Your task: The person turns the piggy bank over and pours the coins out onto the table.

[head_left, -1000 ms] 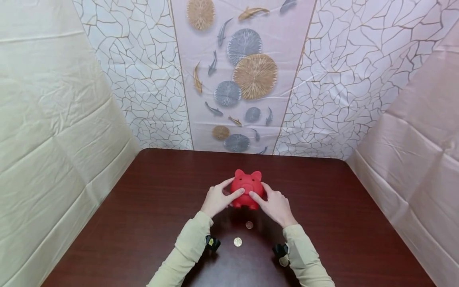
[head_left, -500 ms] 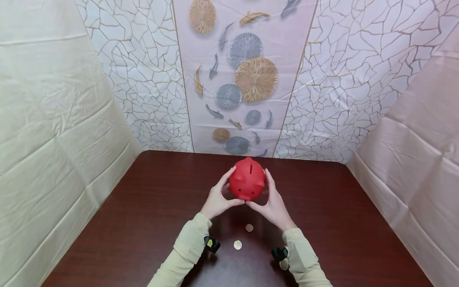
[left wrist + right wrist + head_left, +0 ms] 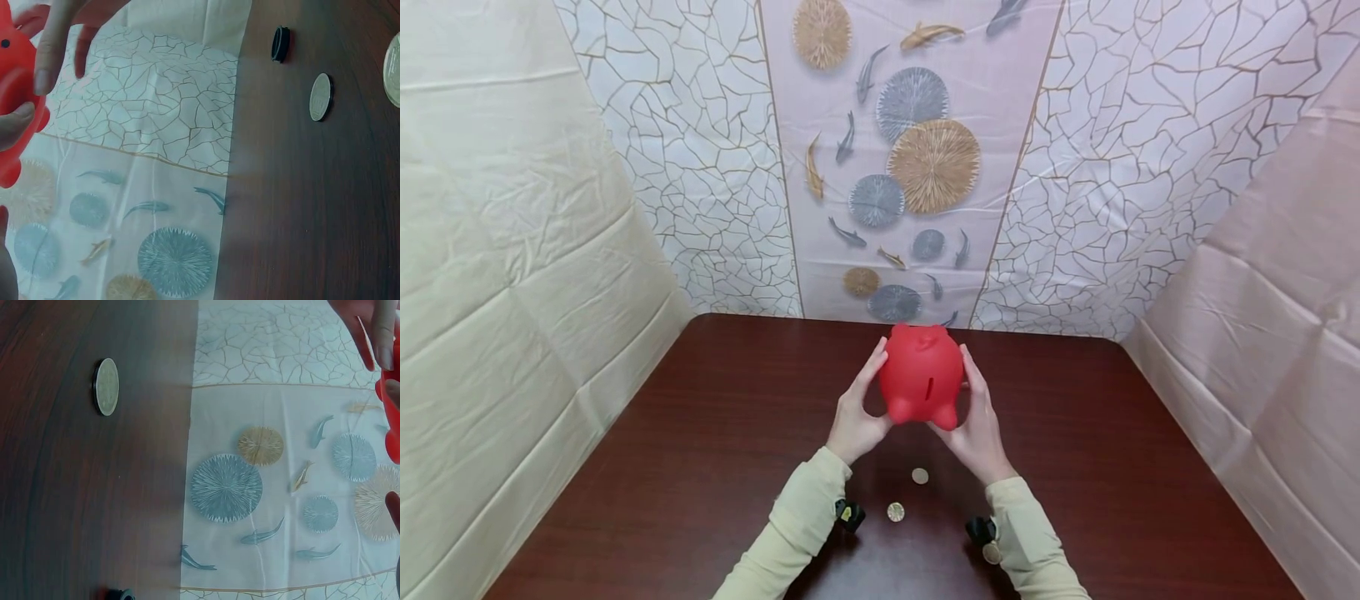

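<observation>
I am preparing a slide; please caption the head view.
Left hand and right hand hold a red piggy bank above a dark table, slot facing the viewer, three coins lying nearer.

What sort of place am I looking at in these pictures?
Probably a makeshift recording booth rather than an ordinary room: pale cloth hangs along both sides, a printed sheet with fish and discs backs the dark table, and a small black device sits at each wrist.
</observation>
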A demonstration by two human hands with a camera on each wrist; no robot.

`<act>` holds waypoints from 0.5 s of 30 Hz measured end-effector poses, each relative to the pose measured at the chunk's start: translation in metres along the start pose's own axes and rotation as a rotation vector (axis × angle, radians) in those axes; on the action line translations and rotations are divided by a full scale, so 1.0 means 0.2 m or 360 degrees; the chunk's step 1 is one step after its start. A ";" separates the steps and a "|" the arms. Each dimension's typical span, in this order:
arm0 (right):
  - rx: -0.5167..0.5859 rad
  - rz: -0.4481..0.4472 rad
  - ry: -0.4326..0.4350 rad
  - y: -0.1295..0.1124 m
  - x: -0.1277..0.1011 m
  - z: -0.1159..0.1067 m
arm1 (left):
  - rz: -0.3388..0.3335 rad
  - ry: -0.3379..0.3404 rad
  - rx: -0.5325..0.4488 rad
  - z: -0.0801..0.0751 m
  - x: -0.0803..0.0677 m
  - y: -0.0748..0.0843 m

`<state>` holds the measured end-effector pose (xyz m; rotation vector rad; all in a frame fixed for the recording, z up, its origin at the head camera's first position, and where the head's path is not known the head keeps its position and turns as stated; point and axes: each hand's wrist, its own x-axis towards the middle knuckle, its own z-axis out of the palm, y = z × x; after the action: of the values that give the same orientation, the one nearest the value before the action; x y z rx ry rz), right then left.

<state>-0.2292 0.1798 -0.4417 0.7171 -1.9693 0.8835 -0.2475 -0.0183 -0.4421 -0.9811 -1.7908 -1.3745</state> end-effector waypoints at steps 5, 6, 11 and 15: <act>-0.0007 -0.0099 0.0040 0.00 0.01 0.00 | 0.0057 0.0008 0.0033 0.01 -0.01 -0.02; 0.0001 -0.0090 0.0030 0.00 0.00 0.00 | 0.0036 -0.0007 0.0036 0.00 -0.01 -0.02; 0.0061 0.0094 -0.0124 0.00 0.00 -0.03 | -0.0324 -0.0161 -0.0013 -0.02 -0.01 -0.02; 0.0036 0.0471 -0.0314 -0.01 -0.02 -0.04 | -0.0704 -0.0258 -0.0076 -0.03 -0.04 -0.03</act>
<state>-0.2220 0.1849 -0.4424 0.5498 -2.2844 1.0437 -0.2482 -0.0260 -0.4512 -0.7640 -2.1993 -1.6449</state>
